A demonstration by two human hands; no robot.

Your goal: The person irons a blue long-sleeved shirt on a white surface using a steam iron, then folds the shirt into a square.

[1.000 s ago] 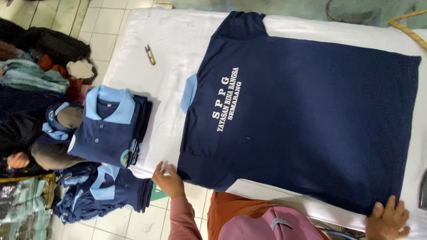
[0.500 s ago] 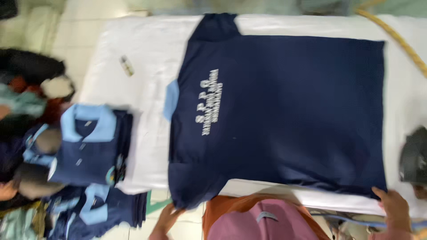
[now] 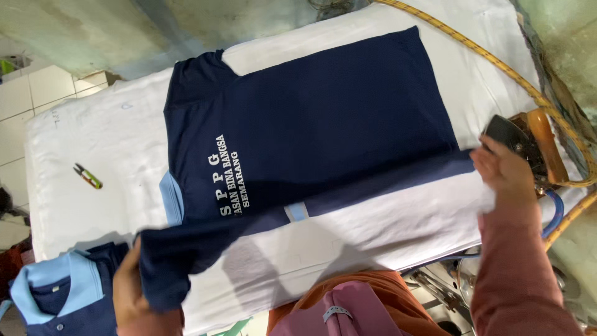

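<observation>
Head view looks down on a navy polo shirt (image 3: 323,118) lying back-up on a white padded bench (image 3: 93,137), white lettering across its shoulders and a light blue collar (image 3: 171,198) peeking out at the neck. The left hand (image 3: 134,292) has its grip pinched on the near sleeve and side of the shirt, lifting that edge up and over toward the middle, so a strip of the fabric is folded back with a light blue cuff (image 3: 297,211) showing. The right hand (image 3: 507,171) pinches the shirt's hem at the other end, holding the same folded edge taut. Just beyond the right hand sits an iron (image 3: 519,140) with a yellow braided cord (image 3: 497,62) running along the bench's far edge. A small green thread snipper (image 3: 87,176) lies on the bench, well apart from the shirt. A stack of folded navy polos (image 3: 56,298) sits beside the left hand
</observation>
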